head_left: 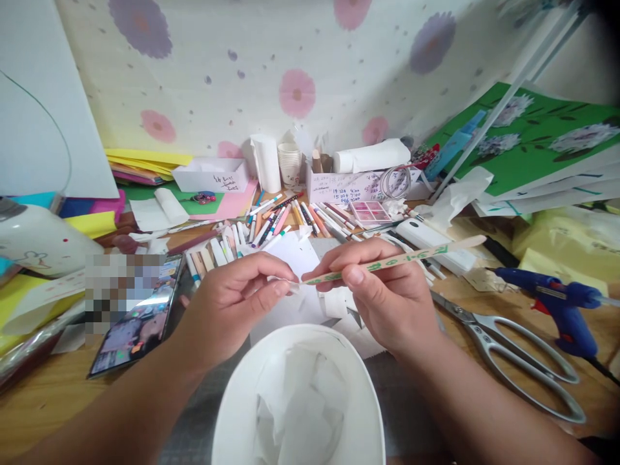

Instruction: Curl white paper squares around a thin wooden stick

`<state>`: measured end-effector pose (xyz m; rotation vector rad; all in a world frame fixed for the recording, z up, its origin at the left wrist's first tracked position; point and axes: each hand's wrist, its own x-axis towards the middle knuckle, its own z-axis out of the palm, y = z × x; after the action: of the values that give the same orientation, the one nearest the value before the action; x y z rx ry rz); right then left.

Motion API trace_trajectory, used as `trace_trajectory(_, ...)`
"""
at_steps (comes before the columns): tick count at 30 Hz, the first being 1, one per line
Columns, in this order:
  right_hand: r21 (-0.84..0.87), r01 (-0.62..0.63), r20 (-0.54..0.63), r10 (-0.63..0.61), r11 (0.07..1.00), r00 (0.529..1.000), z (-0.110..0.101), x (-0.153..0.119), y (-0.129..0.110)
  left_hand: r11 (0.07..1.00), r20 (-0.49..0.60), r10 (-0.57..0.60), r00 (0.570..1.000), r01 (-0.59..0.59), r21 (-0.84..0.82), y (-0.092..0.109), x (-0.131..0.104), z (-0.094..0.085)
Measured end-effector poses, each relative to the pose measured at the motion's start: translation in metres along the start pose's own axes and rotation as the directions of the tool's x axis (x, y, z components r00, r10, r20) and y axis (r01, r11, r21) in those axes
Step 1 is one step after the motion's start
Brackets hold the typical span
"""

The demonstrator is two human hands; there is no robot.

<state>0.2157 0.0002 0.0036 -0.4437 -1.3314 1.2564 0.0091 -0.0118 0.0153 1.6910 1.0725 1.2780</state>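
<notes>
My right hand [382, 290] is closed around a flat wooden craft stick [411, 257] with green writing on it. The stick slants up to the right, its lower left end by my left fingertips. With thumb and fingers pinched, my left hand [247, 294] holds a small bit of white paper [285, 282] at that end. Whether the paper is stuck to the stick I cannot tell. Below both hands stands a white bin [227, 400] with crumpled white paper [310, 403] inside. Behind the hands lie white paper sheets [290, 258] on the table.
Many markers [271, 226] are strewn at the back middle. Large scissors [494, 342] and a blue glue gun [562, 297] lie on the right. A phone [140, 323] rests at left, near a white rounded container [43, 239]. White boxes [213, 175] line the back.
</notes>
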Motion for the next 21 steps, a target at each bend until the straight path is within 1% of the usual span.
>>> trace_trajectory(2, -0.052, 0.027, 0.023, -0.026, 0.998, 0.999, 0.0008, -0.0008, -0.0011, 0.999, 0.023, -0.048, 0.999, 0.048, -0.003, 0.0005, -0.0009, 0.0001)
trace_trajectory(4, -0.114, 0.052, 0.032, -0.049, 0.992, 0.998, 0.0015, -0.0008, -0.0025, 0.998, 0.045, -0.064, 0.997, 0.063, 0.016, 0.0013, -0.0015, 0.0)
trace_trajectory(9, -0.202, 0.091, 0.036, -0.085, 0.975, 0.996, 0.003, 0.0004, -0.0076, 0.985, 0.02, 0.021, 1.0, -0.024, 0.171, 0.0032, -0.0019, -0.0006)
trace_trajectory(14, -0.184, 0.102, 0.06, -0.093, 0.978, 0.994, 0.0033, -0.0002, -0.0069, 0.95, -0.006, 0.09, 0.996, -0.084, 0.3, 0.0049, -0.0022, -0.0024)
trace_trajectory(18, -0.166, 0.159, 0.096, -0.145, 0.973, 0.985, 0.0017, 0.0001, -0.0038, 0.913, 0.025, 0.104, 0.994, -0.105, 0.395, 0.0066, -0.003, -0.0029)
trace_trajectory(21, -0.168, 0.164, 0.1, -0.148, 0.972, 0.984, 0.0015, 0.0007, -0.0036, 0.901, 0.038, 0.123, 0.992, -0.128, 0.414, 0.0069, -0.0031, -0.0029)
